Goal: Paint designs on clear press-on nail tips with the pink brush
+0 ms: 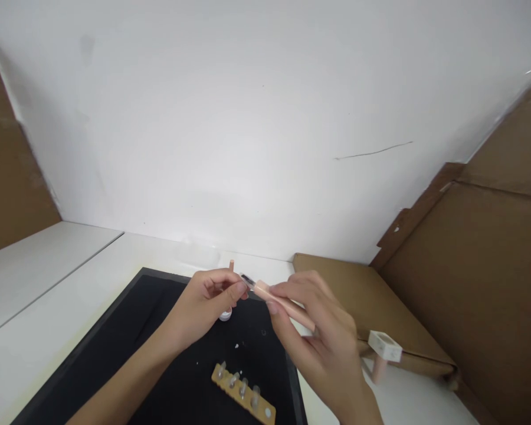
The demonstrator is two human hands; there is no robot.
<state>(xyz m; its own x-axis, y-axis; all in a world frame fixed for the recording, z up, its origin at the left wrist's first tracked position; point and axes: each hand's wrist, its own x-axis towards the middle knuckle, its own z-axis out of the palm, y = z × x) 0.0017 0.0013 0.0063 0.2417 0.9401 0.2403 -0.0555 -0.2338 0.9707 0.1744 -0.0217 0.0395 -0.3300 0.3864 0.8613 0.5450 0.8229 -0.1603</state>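
Note:
A pink pen-like tool [287, 304] with a clear and dark tip slants between my hands. Its barrel is held in my right hand [316, 319], the fingers pinched around it. My left hand [216, 298] has thumb and fingertips pressed together at the clear tip; what they grip there is too small to make out. Just under the left fingers, a small white round item [225, 316] is partly hidden. Behind them a thin pink stick end [231, 265] shows.
On the black mat [168, 330] lies a yellow strip [243, 394] holding several clear nail-like tips. At right, a white square-headed item with a pink handle [379, 369] stands by a flat cardboard box [358, 295]. A clear object [199, 254] lies behind the mat.

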